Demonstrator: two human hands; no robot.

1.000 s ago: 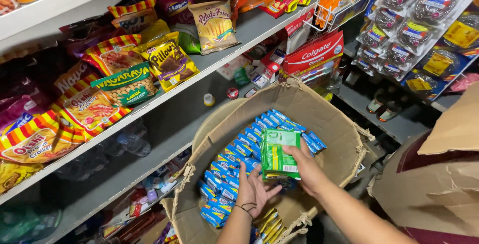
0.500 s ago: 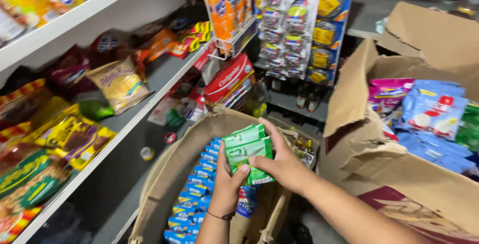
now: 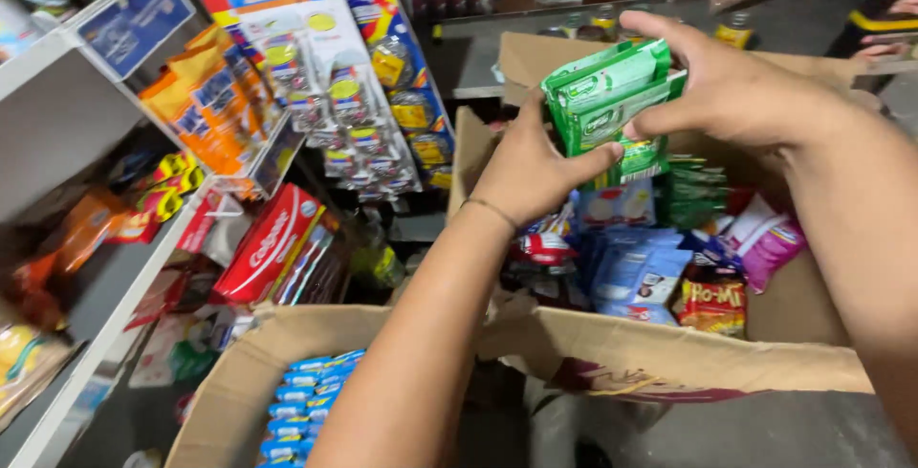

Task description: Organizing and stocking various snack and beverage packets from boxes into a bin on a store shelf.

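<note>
Two bare forearms with no sleeves in view, left hand [image 3: 531,167] with a thin dark band at the wrist, right hand [image 3: 736,86] without rings or band, short plain nails, no gloves, no watch

green sachets [image 3: 612,105], brown cardboard box [image 3: 669,353], blue packets [image 3: 301,411], red carton [image 3: 268,243]

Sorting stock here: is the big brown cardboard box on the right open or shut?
Open: the brown cardboard box has raised flaps, with mixed snack packets visible inside.
</note>
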